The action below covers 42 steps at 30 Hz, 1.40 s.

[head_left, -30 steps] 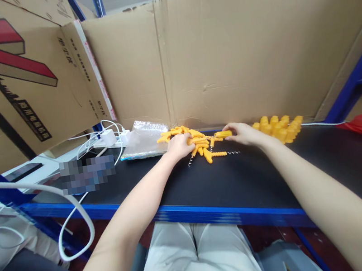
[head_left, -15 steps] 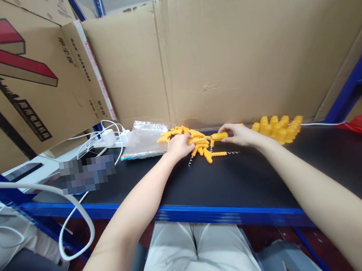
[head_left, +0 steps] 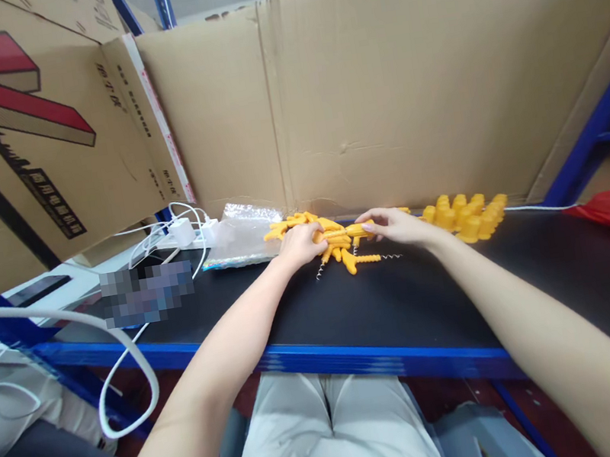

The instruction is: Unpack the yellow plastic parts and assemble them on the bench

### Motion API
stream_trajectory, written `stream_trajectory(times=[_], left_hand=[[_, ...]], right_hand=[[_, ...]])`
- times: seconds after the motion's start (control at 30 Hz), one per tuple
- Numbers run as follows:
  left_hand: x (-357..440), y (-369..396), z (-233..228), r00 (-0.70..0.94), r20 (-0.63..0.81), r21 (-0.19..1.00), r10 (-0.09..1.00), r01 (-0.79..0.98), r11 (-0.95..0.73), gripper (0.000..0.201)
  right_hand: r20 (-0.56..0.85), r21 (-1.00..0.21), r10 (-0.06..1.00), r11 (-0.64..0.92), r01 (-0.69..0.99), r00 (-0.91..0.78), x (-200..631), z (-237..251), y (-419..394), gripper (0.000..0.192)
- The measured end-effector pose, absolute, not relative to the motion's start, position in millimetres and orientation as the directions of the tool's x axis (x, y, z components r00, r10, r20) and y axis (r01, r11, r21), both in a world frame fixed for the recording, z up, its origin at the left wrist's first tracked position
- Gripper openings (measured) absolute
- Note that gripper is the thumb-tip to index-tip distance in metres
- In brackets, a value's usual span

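The person's left hand (head_left: pixel 299 245) rests on the black tabletop (head_left: pixel 408 297) with its fingers curled over the near-left edge of a loose pile of yellow corkscrew handles (head_left: pixel 335 237); whether those fingers actually grip a piece cannot be told, since the knuckles hide it. The right hand (head_left: pixel 397 224) lies just to the right of that pile, its fingers closed lightly on one yellow handle (head_left: pixel 357 230) that lies level and points toward the left hand, its far end touching the pile between the two hands. Just in front of both sets of fingers, nearer the person, one yellow corkscrew (head_left: pixel 364 258) lies flat with its metal spiral stretched out to the right, and another spiral pokes out below the left hand. Beyond the right wrist, further right, stands a tidy cluster of yellow caps (head_left: pixel 468 214). Left of the left hand lies a clear plastic bag (head_left: pixel 242 238), and past it white chargers and cables (head_left: pixel 184 232). A cardboard wall (head_left: pixel 375 86) stands behind everything.
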<state>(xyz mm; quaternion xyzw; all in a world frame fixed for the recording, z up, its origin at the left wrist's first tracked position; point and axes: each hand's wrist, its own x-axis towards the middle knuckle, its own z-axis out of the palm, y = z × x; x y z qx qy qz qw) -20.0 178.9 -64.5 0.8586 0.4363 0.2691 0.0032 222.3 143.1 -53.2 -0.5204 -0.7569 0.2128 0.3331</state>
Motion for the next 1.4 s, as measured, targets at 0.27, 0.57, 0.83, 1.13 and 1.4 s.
stream_trajectory(times=[0.27,0.57,0.83,1.13,1.4], left_hand=[[-26,185,-65,0.482,0.436,0.239,0.76,0.752,-0.614,0.035],[-28,186,-66,0.473,0.443,0.243,0.762,0.754,-0.61,0.033],[-28,180,-62,0.473,0.469,0.231,0.746,0.749,-0.621,0.03],[-30,183,-62,0.469,0.459,0.226,0.755,0.76,-0.61,0.029],[-30,184,-63,0.466,0.466,0.229,0.752,0.758,-0.611,0.027]], right_hand=[[0.28,-0.726,0.95,0.305,0.616,-0.141,210,-59,144,0.032],[0.088,-0.913,0.972,0.166,0.372,-0.218,215,-58,138,0.036],[0.006,-0.964,0.978,0.061,0.257,-0.208,219,-57,139,0.032],[-0.017,-0.943,0.976,0.057,0.327,-0.218,216,-53,134,0.039],[0.025,-0.92,0.968,0.12,0.374,-0.249,219,-51,131,0.049]])
